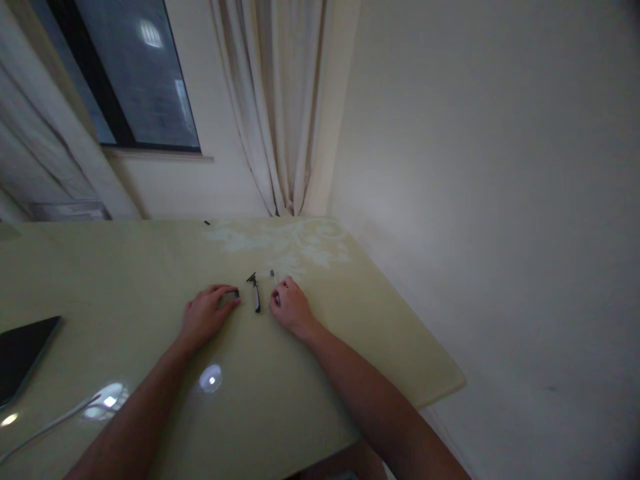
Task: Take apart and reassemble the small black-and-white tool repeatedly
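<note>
My left hand (210, 312) rests low over the table, thumb and fingertips pinched on a small dark piece (237, 294); its kind is too small to make out. Just right of it lies a razor (257, 297) with a grey and black handle, its head pointing away from me; neither hand touches it. On the razor's other side, my right hand (291, 305) has its fingers curled around a slim pale toothbrush (275, 280). The toothbrush's dark head sticks out past the fingers, and most of its handle is hidden by the hand.
A glossy pale-green table (240, 413) spreads beneath both arms, its right edge running beside a wall (475, 200). At the left sit a dark flat device (25, 353) and a white cable (55, 423). Near the far edge lies a tiny black item (207, 223), with a curtain (285, 120) behind.
</note>
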A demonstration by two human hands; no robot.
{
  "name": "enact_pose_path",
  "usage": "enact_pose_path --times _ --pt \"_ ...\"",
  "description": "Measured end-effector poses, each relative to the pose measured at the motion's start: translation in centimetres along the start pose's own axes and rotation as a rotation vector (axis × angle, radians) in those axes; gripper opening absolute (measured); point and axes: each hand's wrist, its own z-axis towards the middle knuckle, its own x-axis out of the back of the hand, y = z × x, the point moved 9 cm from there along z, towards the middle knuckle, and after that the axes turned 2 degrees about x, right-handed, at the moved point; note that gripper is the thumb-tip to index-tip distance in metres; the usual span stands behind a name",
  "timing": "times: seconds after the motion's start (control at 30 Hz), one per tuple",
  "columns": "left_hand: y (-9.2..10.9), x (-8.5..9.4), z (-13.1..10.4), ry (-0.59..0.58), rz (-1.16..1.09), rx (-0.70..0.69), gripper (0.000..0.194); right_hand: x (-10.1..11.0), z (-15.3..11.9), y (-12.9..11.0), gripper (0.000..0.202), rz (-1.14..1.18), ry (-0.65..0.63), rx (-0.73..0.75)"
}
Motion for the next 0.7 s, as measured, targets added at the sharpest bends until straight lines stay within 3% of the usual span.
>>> enact_pose_path --times 0.7 --pt "-0.2 -0.21 0.22 0.001 -0.033 -0.009 0.042 -0.21 0.1 -0.2 0.02 0.088 0.055 0.119"
